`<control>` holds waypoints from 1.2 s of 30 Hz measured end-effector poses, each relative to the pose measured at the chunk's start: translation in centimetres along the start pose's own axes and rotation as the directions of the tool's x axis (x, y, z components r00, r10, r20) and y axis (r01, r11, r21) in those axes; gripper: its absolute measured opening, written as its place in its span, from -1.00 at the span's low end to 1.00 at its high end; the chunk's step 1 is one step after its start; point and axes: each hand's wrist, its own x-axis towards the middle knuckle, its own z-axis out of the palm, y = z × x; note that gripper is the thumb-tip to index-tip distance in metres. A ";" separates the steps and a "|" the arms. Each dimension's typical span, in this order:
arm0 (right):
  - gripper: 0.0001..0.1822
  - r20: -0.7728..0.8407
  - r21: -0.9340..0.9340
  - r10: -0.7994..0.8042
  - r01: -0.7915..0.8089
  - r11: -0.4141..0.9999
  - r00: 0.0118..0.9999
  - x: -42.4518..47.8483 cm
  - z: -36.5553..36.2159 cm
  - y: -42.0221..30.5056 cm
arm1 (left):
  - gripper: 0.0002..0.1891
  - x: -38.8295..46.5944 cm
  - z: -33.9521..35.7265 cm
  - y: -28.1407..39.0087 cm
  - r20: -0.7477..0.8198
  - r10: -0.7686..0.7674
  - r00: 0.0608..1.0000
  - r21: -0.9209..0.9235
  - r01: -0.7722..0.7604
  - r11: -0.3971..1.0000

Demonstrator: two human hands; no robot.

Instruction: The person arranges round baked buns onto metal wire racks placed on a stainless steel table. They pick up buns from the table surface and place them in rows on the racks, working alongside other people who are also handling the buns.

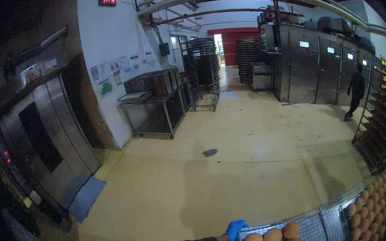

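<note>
My left hand (235, 230), in a blue glove and below a dark sleeve, grips the near left corner of a wire basket (311, 232) at the bottom of the view. Several brown eggs (273, 236) lie at the basket's left end, just right of the hand. Farther right, rows of many more brown eggs (373, 208) stand close together, partly in shadow. My right hand is out of view.
A metal table (164, 104) with stacked pans and a tall rack (204, 74) stand along the left wall. A loaded rack (380, 121) is at right. Beyond it a person (355, 89) in dark clothes walks beside steel doors (303, 66). A grey mat (87, 198) lies at left.
</note>
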 end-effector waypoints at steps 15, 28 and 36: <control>-0.77 -0.201 -0.404 0.771 -0.768 0.497 0.604 -28.5 -13.1 1.7 | -0.78 1.4 -2.8 0.7 0.224 -0.199 0.954 -0.307 0.263 0.915; -0.39 -0.699 -0.104 0.654 -0.946 0.308 0.290 -29.7 -18.8 9.7 | -0.34 10.7 -7.3 2.0 0.836 0.021 0.548 0.286 -0.469 0.835; -0.42 -0.767 -0.160 0.595 -0.970 0.183 0.238 -34.6 -23.5 21.1 | -0.43 13.0 -4.0 -0.5 0.717 -0.444 0.538 0.190 0.461 0.867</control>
